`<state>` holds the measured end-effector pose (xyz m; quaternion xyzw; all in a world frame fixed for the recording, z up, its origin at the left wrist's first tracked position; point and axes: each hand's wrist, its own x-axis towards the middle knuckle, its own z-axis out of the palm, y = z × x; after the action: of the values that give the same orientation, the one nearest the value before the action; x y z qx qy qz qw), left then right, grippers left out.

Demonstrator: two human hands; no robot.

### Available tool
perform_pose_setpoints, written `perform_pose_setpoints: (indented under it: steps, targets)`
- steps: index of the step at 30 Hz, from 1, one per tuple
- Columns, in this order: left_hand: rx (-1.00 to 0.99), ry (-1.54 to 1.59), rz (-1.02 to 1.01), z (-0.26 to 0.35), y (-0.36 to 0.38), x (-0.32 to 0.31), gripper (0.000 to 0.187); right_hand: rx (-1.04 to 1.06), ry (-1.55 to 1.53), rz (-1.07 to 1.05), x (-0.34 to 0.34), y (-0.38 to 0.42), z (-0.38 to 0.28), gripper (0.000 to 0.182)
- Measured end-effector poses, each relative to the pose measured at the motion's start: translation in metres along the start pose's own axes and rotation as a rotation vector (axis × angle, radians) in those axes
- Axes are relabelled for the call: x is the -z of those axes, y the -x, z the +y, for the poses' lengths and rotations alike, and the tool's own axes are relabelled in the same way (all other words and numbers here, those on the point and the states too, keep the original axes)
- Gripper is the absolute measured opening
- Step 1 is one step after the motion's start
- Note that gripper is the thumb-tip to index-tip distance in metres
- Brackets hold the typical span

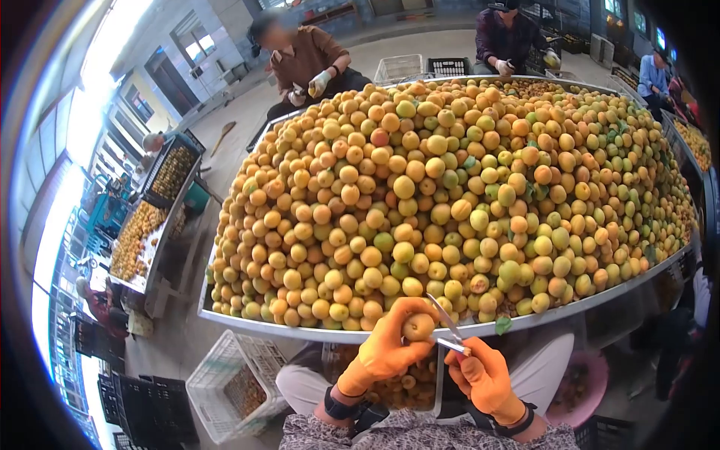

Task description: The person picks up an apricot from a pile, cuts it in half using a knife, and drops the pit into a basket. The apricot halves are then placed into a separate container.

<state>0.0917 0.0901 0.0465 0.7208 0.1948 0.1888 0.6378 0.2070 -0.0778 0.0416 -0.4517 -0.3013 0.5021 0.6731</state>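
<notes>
My left hand (386, 349), in an orange glove, is closed around an apricot (418, 327) just in front of the table's near edge. My right hand (484, 379), gloved the same way, grips a knife (448, 321) whose blade points up and away, close beside the apricot. Part of the handle shows at the fingers; the rest is hidden in the glove. Straight ahead, a large heap of apricots (405, 187), yellow to green, fills the metal-rimmed table (262, 327). Below my hands, more apricots lie in a crate (405, 386) between my knees.
A white crate (214, 397) stands on the floor at left, a pink basin (589, 382) at right. Across the table, a person in brown (311, 60) and a person in dark plaid (512, 41) sit with gloved hands. Black crates (146, 409) stack at lower left.
</notes>
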Motion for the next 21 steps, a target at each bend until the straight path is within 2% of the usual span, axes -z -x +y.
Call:
perform_pose_setpoints:
  steps: [3,5,8,12,14,15,17,21]
  targets:
    - [0.088,-0.086,-0.019,-0.007,0.029,-0.005,0.045,0.015,0.089,0.011,-0.016,0.011,0.009,0.044]
    - [0.044,-0.258,-0.032,-0.002,0.043,-0.007,0.047,0.045,0.161,0.015,-0.023,0.018,0.015,0.047]
    - [-0.040,-0.277,-0.006,-0.011,0.060,-0.008,0.051,0.038,0.228,0.006,-0.030,0.028,0.019,0.047]
    - [-0.055,-0.262,0.029,-0.016,0.076,-0.008,0.049,0.020,0.277,-0.015,-0.039,0.039,0.017,0.046]
    - [-0.069,-0.279,0.053,-0.015,0.084,-0.008,0.048,0.040,0.412,-0.019,-0.040,0.044,0.019,0.029]
    - [-0.080,-0.301,0.066,-0.015,0.087,-0.009,0.047,0.039,0.416,-0.024,-0.041,0.045,0.020,0.029]
    - [-0.115,-0.322,0.101,-0.016,0.092,-0.011,0.047,0.067,0.625,-0.007,-0.042,0.049,0.023,0.030]
    - [-0.154,-0.366,0.119,-0.013,0.099,-0.013,0.047,0.102,0.639,-0.040,-0.039,0.052,0.027,0.031]
